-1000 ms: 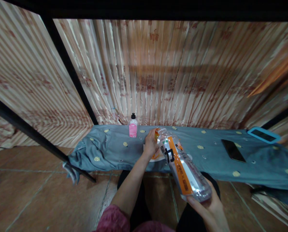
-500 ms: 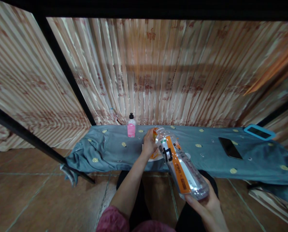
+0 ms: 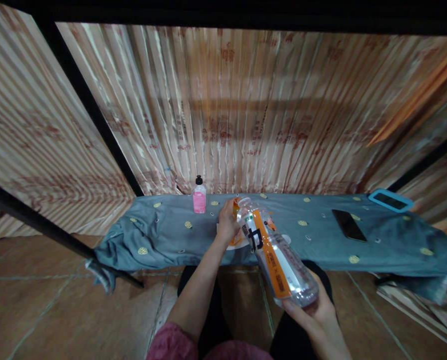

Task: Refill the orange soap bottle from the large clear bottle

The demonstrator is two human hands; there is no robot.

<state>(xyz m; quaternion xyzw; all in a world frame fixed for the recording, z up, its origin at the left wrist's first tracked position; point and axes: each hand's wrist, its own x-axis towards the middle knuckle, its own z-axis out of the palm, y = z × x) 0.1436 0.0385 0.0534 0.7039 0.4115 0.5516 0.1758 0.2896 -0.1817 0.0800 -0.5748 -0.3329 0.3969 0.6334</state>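
Clear drink bottle [image 3: 271, 257], mouth toward eleven o'clock, is gripped low by the right hand [image 3: 318, 316]; left hand [image 3: 228, 221] curls at an orange item [image 3: 236, 202], hold unclear. Apparently aligning; next needs steadiness.

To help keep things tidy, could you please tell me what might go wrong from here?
The clear bottle is tilted, its neck by the orange item in the left hand; if open and not empty, which I cannot tell, it might spill onto the cloth. The right hand holds it near its base, so a slip could let it swing. The pink-labelled bottle stands near the left hand and might get knocked over.
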